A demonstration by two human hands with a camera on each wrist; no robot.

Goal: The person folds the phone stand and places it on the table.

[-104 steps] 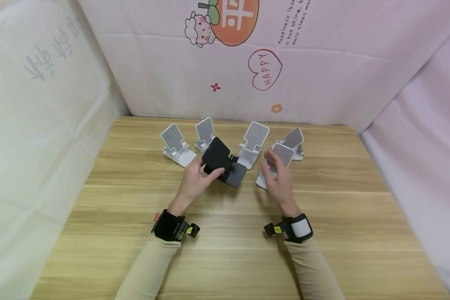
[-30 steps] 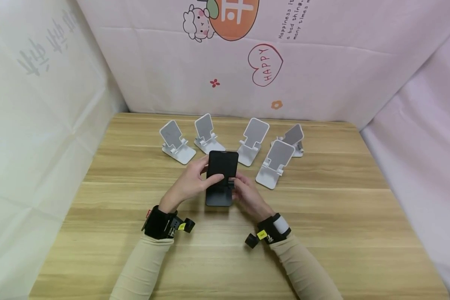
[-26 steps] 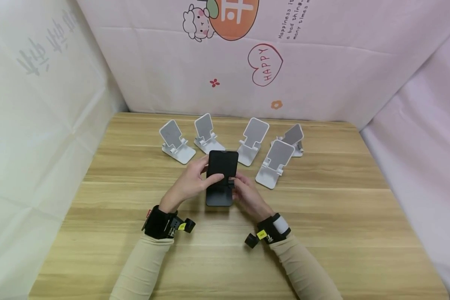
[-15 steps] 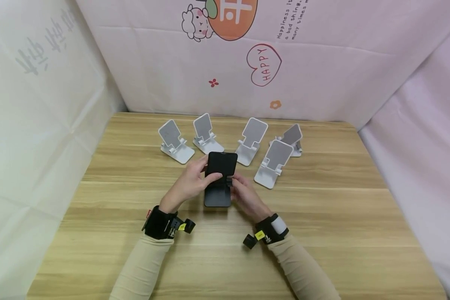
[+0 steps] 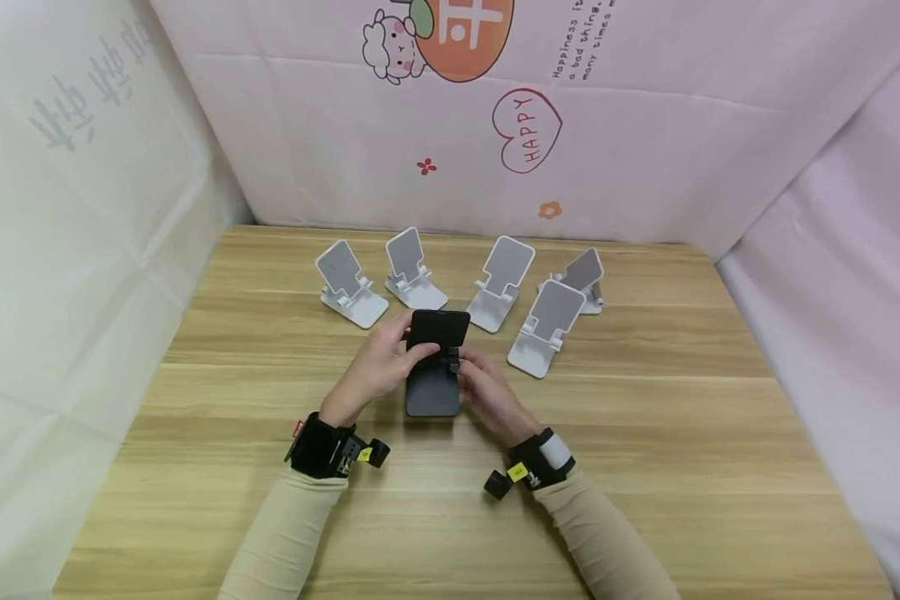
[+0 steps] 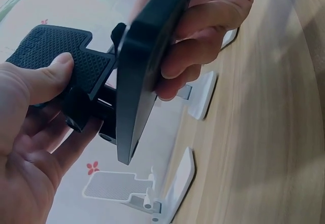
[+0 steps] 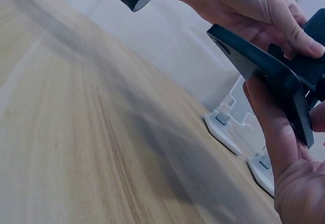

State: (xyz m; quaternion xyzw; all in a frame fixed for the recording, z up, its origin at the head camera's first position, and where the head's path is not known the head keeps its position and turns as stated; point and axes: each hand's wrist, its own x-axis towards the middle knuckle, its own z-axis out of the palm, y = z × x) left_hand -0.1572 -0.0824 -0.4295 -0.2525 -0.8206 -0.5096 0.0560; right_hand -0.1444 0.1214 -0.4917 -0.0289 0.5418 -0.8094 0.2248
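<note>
A black folding phone stand [image 5: 432,392] is held up between both hands over the middle of the table. My left hand [image 5: 378,358] grips its upper plate, thumb across the textured face [image 6: 81,64] and fingers behind. On the other side, my right hand [image 5: 491,396] holds the base by its edge near the hinge; in the left wrist view its fingers [image 6: 190,56] curl against the base's underside. The right wrist view shows the base [image 7: 264,71] tilted well off the wood. The upper plate leans back from the base.
Several white phone stands with grey pads are set out behind: far left [image 5: 356,308], back left [image 5: 417,292], centre [image 5: 492,310], back right [image 5: 588,275] and front right [image 5: 532,354]. The wooden table [image 5: 682,433] ends at a printed white cloth [image 5: 307,142].
Both hands brought the black stand nearer and turned it upright in view; the right hand came in from beside a white stand. Lately the upper plate has tilted further against the base.
</note>
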